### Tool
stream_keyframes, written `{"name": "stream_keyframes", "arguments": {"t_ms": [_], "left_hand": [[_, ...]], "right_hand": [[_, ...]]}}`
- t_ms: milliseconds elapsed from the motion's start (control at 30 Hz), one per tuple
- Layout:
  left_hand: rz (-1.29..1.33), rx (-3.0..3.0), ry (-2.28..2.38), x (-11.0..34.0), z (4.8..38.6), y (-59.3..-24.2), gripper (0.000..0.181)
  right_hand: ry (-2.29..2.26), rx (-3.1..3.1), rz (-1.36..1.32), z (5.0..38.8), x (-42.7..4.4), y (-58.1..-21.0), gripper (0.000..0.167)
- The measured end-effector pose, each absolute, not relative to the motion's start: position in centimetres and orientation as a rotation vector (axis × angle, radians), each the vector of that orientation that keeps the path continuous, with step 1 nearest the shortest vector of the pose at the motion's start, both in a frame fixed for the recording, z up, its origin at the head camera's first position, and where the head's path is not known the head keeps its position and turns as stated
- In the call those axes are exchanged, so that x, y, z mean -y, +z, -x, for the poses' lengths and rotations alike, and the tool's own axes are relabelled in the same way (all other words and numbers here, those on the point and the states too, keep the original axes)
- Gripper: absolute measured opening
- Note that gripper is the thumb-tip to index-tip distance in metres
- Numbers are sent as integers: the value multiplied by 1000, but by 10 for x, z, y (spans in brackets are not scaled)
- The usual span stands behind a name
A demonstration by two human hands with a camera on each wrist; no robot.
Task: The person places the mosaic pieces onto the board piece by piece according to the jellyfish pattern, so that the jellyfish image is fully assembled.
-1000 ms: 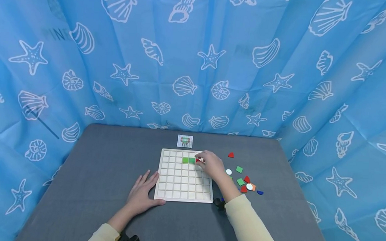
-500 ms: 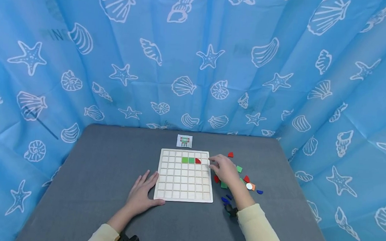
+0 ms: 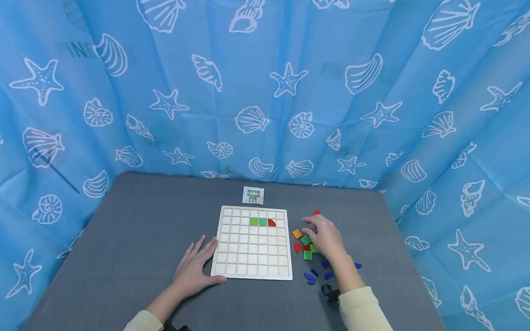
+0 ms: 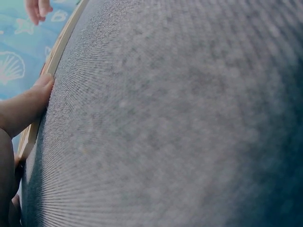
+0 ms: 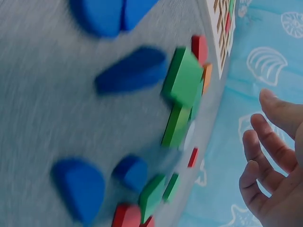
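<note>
A white gridded board [image 3: 247, 244] lies on the table, with two green squares [image 3: 258, 221] and a red quarter-round piece [image 3: 271, 223] side by side in its second row from the back. My left hand [image 3: 193, 271] rests spread at the board's left edge, thumb at the front left corner. Over the loose pieces right of the board hovers my right hand [image 3: 326, 237], fingers loosely bent. The right wrist view shows nothing between the fingers of this hand [image 5: 274, 161], which is above the table, apart from the pieces.
Loose green [image 3: 307, 255], red [image 3: 297, 247], orange [image 3: 297, 233] and blue pieces [image 3: 311, 281] lie right of the board; my right hand and forearm hide some. A small patterned card [image 3: 253, 195] lies behind the board. A blue shell-print curtain [image 3: 285, 131] hangs around the table.
My right hand has let go of the red piece on the board and moved right, over the loose pieces. My left hand has stayed in place.
</note>
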State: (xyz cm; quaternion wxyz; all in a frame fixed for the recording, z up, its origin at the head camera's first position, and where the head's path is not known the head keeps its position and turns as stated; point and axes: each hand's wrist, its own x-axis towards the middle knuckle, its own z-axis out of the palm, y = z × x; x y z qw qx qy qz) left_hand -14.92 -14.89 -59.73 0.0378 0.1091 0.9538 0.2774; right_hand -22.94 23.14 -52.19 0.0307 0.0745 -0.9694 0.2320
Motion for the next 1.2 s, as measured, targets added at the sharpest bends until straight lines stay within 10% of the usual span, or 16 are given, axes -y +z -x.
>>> {"name": "stream_keyframes", "arguments": {"t_ms": [700,1200], "left_hand": [[-352,-2914,840,150,149,-601,116],[-348,-2914,834,150,150,-600,115]], "right_hand": [[676,3122,36,230,-293,-529,52],[759,3152,36,233,-301,-546,33]]}}
